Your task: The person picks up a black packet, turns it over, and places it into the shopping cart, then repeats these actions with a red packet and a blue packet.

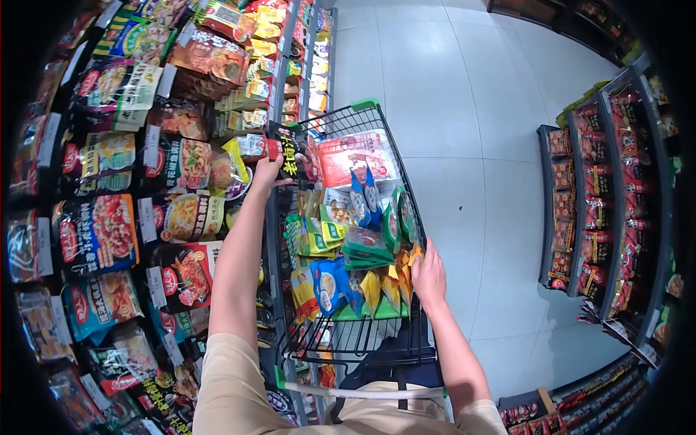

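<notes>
Clamping black packet (pixel 299 156) in left grip (pixel 268 172), by cart (pixel 368 104) of packets (pixel 367 244), with right grip (pixel 429 277) alongside, cannot tell if closed

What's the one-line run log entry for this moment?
cart: holds packets | left hand: grips black packet, cart's left side | right hand: at cart's right side

Packets (pixel 370 243) inside cart (pixel 367 106); stocked shelves (pixel 147 220) left of cart; floor (pixel 500 181) right; racks (pixel 616 196) beyond floor
</notes>
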